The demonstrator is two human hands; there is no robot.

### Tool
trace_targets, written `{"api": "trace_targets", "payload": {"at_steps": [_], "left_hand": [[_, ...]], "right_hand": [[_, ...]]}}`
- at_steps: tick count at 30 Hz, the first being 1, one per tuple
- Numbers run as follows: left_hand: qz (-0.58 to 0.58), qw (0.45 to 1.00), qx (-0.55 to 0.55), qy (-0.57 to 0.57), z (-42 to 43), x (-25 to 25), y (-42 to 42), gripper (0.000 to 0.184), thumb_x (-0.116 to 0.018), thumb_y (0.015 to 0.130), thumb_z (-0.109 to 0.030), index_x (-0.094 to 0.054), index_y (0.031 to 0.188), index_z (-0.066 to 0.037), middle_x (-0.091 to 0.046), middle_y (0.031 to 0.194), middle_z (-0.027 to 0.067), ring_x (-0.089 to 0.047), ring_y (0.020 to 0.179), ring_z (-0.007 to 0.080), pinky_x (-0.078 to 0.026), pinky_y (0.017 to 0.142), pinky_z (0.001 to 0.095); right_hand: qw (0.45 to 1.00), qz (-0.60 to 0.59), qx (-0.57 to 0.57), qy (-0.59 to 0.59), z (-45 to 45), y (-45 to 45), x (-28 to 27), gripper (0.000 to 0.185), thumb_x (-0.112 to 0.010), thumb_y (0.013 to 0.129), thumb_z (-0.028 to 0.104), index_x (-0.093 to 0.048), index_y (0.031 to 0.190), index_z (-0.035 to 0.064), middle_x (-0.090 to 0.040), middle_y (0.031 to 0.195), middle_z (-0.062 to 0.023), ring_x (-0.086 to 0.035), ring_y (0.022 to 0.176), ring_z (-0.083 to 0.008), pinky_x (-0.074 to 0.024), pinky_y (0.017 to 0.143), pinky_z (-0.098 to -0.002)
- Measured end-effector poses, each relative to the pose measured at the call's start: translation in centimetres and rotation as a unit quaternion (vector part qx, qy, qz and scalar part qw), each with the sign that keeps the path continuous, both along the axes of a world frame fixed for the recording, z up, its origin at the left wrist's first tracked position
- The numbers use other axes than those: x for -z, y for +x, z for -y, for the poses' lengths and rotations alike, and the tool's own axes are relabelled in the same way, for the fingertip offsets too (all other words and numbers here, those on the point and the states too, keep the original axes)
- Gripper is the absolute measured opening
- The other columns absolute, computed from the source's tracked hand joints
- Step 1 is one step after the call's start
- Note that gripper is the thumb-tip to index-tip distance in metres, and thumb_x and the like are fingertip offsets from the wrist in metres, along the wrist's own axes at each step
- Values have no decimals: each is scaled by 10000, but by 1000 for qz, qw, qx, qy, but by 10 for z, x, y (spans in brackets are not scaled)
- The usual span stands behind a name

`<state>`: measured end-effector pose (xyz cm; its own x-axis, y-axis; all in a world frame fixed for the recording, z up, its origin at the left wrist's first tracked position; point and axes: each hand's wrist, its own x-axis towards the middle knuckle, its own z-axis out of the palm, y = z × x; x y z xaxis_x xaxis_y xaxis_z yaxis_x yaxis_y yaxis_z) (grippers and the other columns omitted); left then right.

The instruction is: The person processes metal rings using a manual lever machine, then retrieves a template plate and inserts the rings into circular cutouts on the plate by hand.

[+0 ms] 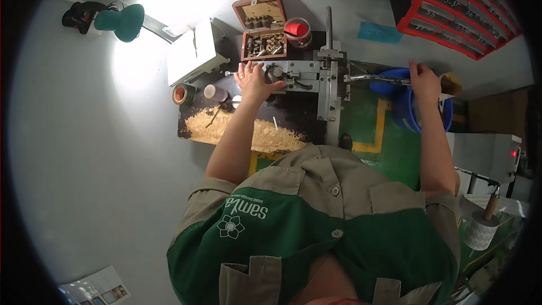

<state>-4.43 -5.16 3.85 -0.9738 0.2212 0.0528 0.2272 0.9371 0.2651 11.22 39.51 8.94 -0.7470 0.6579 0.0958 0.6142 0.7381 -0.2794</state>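
Observation:
A metal bench machine with a slide and an upright bar stands at the right end of the dark worktop. My left hand rests over its left part, fingers spread, beside a round metal knob; its palm side is hidden. A long metal lever reaches out to the right from the machine. At its far end is my right hand, fingers bent around the lever's tip, partly hidden. A small black-handled lever sits on the machine near my left thumb.
Behind the machine are an open wooden box of small metal parts and a jar with a red top. Wood-coloured shavings cover the front edge. A blue bucket stands below my right hand; red drawers hang upper right.

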Motion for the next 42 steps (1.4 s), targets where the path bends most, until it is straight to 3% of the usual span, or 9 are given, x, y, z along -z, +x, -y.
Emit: {"api": "trace_targets", "payload": {"at_steps": [4, 13, 23, 28, 31, 34, 35, 39, 42], "left_hand": [[13, 999, 4, 35, 8, 14, 0, 692, -857, 639, -524, -678, 1182, -134, -423, 1483, 167, -195, 1463, 402, -81, 1185, 548], [-13, 997, 46, 63, 8, 2, -5, 1127, -918, 488, -541, -440, 1429, -147, -372, 1489, 207, -189, 1461, 418, -92, 1181, 573], [51, 993, 104, -24, 14, 9, -25, 823, -883, 550, -544, -638, 1271, -233, -392, 1507, 165, -183, 1469, 425, -126, 1171, 617], [51, 994, 87, -31, 9, -1, -20, 806, -878, 565, -550, -644, 1260, -215, -390, 1507, 169, -182, 1468, 428, -123, 1171, 617], [40, 995, 87, -40, 7, 0, -20, 979, -892, 524, -565, -553, 1357, -178, -352, 1523, 199, -177, 1469, 432, -115, 1172, 611], [40, 981, 185, -52, 6, -13, -24, 1146, -919, 501, -490, -356, 1493, -380, -230, 1582, 209, -115, 1481, 452, -109, 1175, 605], [62, 973, 215, -62, 4, -15, -29, 1064, -923, 511, -442, -412, 1444, -455, -206, 1595, 192, -90, 1482, 466, -102, 1176, 609], [108, 955, 253, -110, 0, -24, -45, 759, -916, 553, -362, -624, 1252, -411, -243, 1593, 136, -82, 1484, 468, -88, 1161, 657], [92, 960, 249, -84, 5, -21, -44, 731, -910, 552, -425, -642, 1230, -377, -343, 1544, 141, -102, 1480, 470, -93, 1163, 643]], "right_hand": [[998, -36, -16, -50, 5, -1, -12, 549, -435, 956, 621, -703, 1036, 148, -711, 866, -120, -676, 871, -365, -526, 732, -446], [999, -8, -1, 31, 2, 0, 2, 568, -416, 952, 613, -745, 975, 151, -729, 874, -144, -699, 852, -359, -552, 716, -455], [997, -53, -39, -31, 17, 3, -28, 553, -406, 977, 608, -700, 1081, 151, -715, 901, -137, -674, 886, -370, -526, 760, -444], [997, -76, -24, 4, 25, -2, -31, 512, -441, 966, 602, -721, 1019, 176, -711, 822, -125, -685, 821, -353, -530, 688, -446], [997, -38, 6, 69, -2, -1, 15, 498, -442, 970, 572, -737, 953, 171, -723, 813, -110, -694, 787, -348, -536, 659, -452], [999, -37, -3, 32, 4, 2, 4, 551, -427, 960, 587, -733, 959, 129, -717, 862, -156, -681, 850, -385, -533, 729, -474], [999, -30, -2, 15, 4, 2, 3, 564, -422, 962, 590, -721, 959, 111, -707, 880, -173, -665, 875, -404, -516, 744, -494], [1000, 3, -11, -20, 5, -1, -11, 569, -433, 964, 595, -713, 995, 101, -702, 892, -181, -660, 898, -402, -512, 768, -469], [997, -60, -25, -30, 17, 4, -26, 520, -447, 969, 584, -712, 1017, 139, -699, 820, -140, -672, 825, -380, -522, 703, -456]]}}
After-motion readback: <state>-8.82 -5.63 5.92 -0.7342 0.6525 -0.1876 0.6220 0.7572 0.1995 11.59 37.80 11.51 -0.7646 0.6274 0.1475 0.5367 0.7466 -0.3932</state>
